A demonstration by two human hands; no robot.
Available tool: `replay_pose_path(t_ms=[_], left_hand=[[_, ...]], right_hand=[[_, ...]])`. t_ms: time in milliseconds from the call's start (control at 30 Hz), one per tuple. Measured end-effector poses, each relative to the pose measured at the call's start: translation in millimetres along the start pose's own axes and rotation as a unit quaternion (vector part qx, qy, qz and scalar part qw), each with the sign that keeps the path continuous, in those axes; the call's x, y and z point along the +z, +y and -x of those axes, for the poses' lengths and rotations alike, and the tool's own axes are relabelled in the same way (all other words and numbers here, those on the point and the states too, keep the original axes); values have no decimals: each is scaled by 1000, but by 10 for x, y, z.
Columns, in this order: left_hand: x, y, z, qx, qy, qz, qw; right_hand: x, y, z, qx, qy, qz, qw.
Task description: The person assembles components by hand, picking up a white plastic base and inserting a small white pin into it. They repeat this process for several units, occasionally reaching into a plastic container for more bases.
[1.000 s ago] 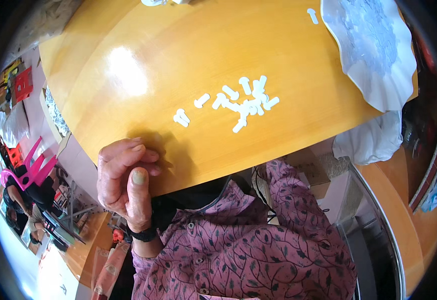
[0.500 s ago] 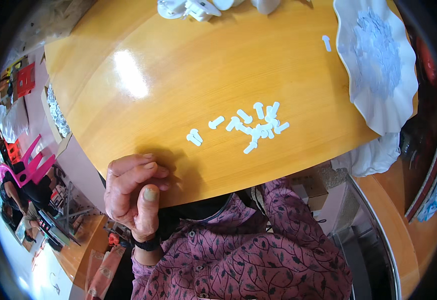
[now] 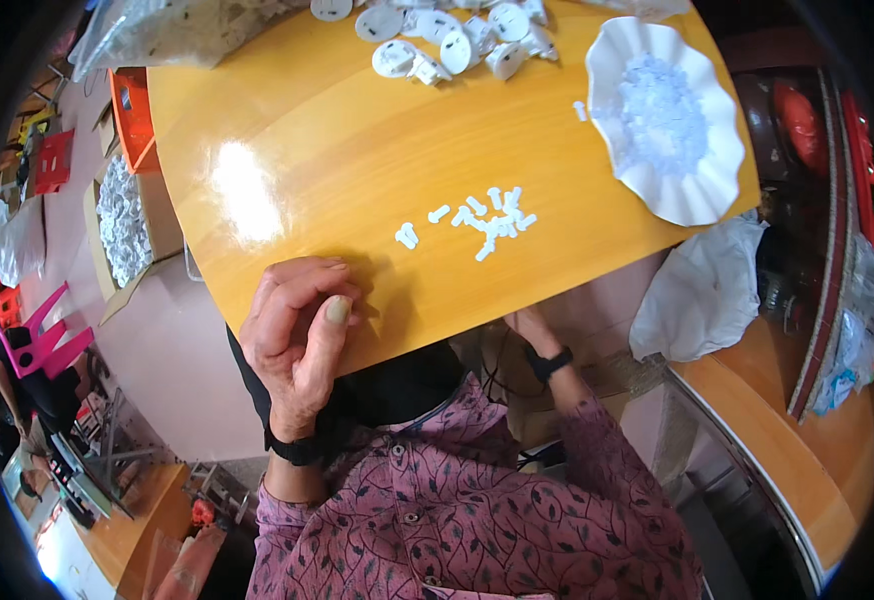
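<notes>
My left hand (image 3: 300, 325) hovers at the near edge of the wooden table (image 3: 337, 150), its fingers loosely bent and the thumb apart from them. Nothing shows in its grasp. Small white plastic pins with round heads (image 3: 502, 222) lie scattered on the tabletop, to the right of that hand. Two more pins (image 3: 407, 236) lie nearer to it, and a single pin (image 3: 580, 111) rests beside the scalloped white dish (image 3: 612, 130). Small pale pieces (image 3: 662, 115) fill the dish. Below the table's front edge is my right hand (image 3: 529, 325); its fingers are largely hidden by the edge.
Several round white plastic parts (image 3: 457, 50) are piled at the far edge, beside a clear plastic bag (image 3: 172, 35). Left of the table stand an orange crate (image 3: 133, 120) and a cardboard box of white parts (image 3: 124, 220). A white bag (image 3: 702, 290) hangs at the right.
The view has shifted, showing more of the far table edge and the round parts. My right hand has come into sight below the table edge. My left hand keeps its loosely bent pose.
</notes>
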State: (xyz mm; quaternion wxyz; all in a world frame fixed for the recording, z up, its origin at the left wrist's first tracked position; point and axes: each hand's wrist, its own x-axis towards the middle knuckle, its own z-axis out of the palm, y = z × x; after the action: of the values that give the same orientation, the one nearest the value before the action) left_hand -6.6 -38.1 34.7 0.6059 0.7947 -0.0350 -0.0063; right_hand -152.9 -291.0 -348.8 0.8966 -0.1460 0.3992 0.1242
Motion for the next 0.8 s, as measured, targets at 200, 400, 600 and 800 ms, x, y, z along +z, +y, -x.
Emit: replay_pose_path(t_ms=[200, 400, 600, 800], left_hand=[[17, -16, 43, -10, 16, 28, 999], [-15, -8, 21, 28, 16, -18, 999], [245, 71, 103, -27, -121, 178, 976], [552, 152, 243, -51, -255, 284, 923]], right_hand=[[1659, -1158, 1589, -189, -150, 477, 845], [2226, -1125, 2177, -161, -249, 248, 922], [2613, -874, 2282, -143, -350, 137, 916], [2837, -616, 2231, -131, -393, 85, 906]])
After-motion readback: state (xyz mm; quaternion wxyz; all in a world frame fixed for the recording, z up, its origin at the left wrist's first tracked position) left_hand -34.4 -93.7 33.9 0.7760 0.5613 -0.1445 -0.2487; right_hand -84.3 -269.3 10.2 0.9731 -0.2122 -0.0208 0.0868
